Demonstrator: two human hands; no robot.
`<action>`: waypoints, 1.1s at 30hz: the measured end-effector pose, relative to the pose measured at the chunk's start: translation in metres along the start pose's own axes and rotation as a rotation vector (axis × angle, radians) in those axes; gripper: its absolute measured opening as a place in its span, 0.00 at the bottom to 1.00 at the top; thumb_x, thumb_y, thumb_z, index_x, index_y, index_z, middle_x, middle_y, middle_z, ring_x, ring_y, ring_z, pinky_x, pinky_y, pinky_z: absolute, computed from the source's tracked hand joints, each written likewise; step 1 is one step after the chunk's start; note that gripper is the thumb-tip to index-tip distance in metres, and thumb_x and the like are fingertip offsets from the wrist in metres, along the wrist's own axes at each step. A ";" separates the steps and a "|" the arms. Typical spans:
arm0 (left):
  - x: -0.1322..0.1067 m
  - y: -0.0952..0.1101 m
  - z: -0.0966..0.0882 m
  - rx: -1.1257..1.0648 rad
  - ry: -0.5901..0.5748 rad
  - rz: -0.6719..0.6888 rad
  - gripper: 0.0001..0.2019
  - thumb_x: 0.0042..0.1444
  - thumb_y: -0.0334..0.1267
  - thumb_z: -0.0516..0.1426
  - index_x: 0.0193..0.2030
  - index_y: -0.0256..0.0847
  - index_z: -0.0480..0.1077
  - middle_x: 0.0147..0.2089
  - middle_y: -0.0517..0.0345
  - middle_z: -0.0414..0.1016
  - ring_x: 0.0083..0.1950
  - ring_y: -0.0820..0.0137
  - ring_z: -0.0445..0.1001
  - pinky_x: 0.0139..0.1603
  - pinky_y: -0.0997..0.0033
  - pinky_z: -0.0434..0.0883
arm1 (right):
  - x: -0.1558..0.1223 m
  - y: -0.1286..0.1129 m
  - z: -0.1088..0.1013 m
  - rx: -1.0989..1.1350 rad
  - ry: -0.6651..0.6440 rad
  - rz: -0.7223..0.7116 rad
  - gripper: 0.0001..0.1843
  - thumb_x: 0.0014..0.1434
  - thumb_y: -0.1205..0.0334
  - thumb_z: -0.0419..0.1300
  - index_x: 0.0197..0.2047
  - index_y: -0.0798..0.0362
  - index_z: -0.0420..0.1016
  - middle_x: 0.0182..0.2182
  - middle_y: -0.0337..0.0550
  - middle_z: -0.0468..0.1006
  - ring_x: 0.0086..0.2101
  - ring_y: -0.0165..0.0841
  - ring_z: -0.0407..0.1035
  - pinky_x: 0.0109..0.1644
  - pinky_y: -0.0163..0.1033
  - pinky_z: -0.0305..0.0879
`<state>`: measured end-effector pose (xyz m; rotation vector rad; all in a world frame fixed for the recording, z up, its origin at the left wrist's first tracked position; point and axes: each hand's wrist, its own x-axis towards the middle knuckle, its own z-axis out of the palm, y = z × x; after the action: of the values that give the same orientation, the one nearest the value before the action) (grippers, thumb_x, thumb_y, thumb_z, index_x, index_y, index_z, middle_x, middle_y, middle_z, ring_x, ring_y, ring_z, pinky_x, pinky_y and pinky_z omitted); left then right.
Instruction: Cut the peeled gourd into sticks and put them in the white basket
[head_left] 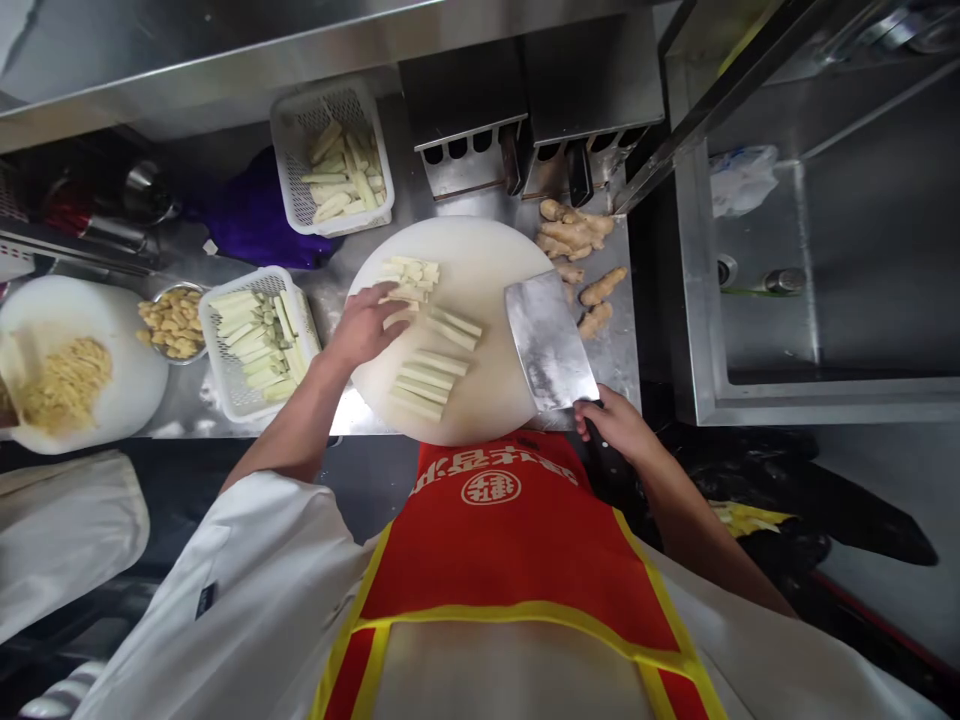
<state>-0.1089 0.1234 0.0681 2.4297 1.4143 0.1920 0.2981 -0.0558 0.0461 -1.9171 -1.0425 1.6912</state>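
A round white cutting board [480,250] lies on the steel counter with several pale vegetable sticks [431,375] and a small stack of cut pieces [411,272] on it. My left hand [367,325] rests on the board's left side, fingers curled over a pale stick. My right hand [619,425] grips the dark handle of a broad cleaver [550,345], whose blade lies flat over the board's right edge.
Ginger roots [577,250] lie right of the board. Two white baskets [255,340] [334,160] hold pale sticks. A steel bowl [174,322] of pieces, a second white board [75,370] with shredded food, a knife rack [525,140] and a sink [825,250] surround them.
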 end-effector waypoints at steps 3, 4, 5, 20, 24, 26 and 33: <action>-0.006 0.016 0.018 -0.080 -0.160 0.187 0.18 0.66 0.48 0.55 0.54 0.42 0.78 0.56 0.47 0.78 0.59 0.56 0.74 0.61 0.56 0.67 | 0.007 0.011 0.011 0.026 0.034 -0.019 0.14 0.58 0.52 0.62 0.37 0.50 0.62 0.23 0.31 0.70 0.21 0.29 0.67 0.26 0.35 0.65; -0.007 0.021 0.024 -0.088 -0.219 0.237 0.16 0.66 0.47 0.56 0.53 0.43 0.78 0.54 0.49 0.80 0.56 0.58 0.75 0.59 0.58 0.68 | 0.009 0.016 0.016 0.045 0.051 -0.022 0.15 0.58 0.50 0.63 0.37 0.50 0.62 0.23 0.31 0.70 0.21 0.29 0.67 0.26 0.35 0.65; -0.007 0.026 0.029 -0.083 -0.267 0.275 0.15 0.65 0.46 0.56 0.53 0.44 0.78 0.52 0.50 0.80 0.55 0.58 0.76 0.58 0.59 0.69 | 0.011 0.020 0.022 0.068 0.072 -0.021 0.17 0.57 0.49 0.64 0.36 0.49 0.62 0.22 0.31 0.70 0.21 0.29 0.67 0.25 0.35 0.64; 0.011 0.032 0.038 0.041 -0.098 0.378 0.14 0.63 0.40 0.58 0.53 0.38 0.74 0.52 0.44 0.75 0.54 0.55 0.73 0.56 0.54 0.71 | -0.037 0.057 0.146 0.267 0.456 0.018 0.24 0.53 0.39 0.67 0.35 0.48 0.63 0.18 0.33 0.71 0.17 0.33 0.67 0.21 0.37 0.63; -0.038 0.027 0.046 -0.020 -0.032 0.443 0.20 0.70 0.46 0.48 0.60 0.38 0.70 0.63 0.42 0.72 0.65 0.55 0.69 0.66 0.53 0.66 | -0.070 0.071 0.218 0.424 0.491 0.047 0.26 0.52 0.38 0.68 0.33 0.47 0.62 0.16 0.32 0.70 0.15 0.32 0.64 0.20 0.37 0.61; -0.064 0.026 0.054 0.008 -0.044 0.482 0.28 0.71 0.52 0.45 0.67 0.35 0.63 0.71 0.38 0.63 0.73 0.52 0.60 0.72 0.49 0.60 | -0.080 0.073 0.252 0.488 0.484 0.046 0.26 0.52 0.37 0.68 0.32 0.47 0.62 0.15 0.32 0.70 0.15 0.31 0.63 0.20 0.37 0.60; -0.085 0.026 0.081 0.067 -0.077 0.479 0.41 0.68 0.63 0.39 0.75 0.29 0.50 0.78 0.34 0.49 0.79 0.50 0.46 0.78 0.45 0.46 | -0.082 0.063 0.294 0.598 0.488 0.024 0.26 0.50 0.39 0.70 0.33 0.47 0.62 0.16 0.30 0.69 0.14 0.30 0.63 0.18 0.36 0.61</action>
<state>-0.1076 0.0213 0.0045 2.7614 0.7975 0.1584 0.0332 -0.2125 -0.0031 -1.7855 -0.2844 1.2464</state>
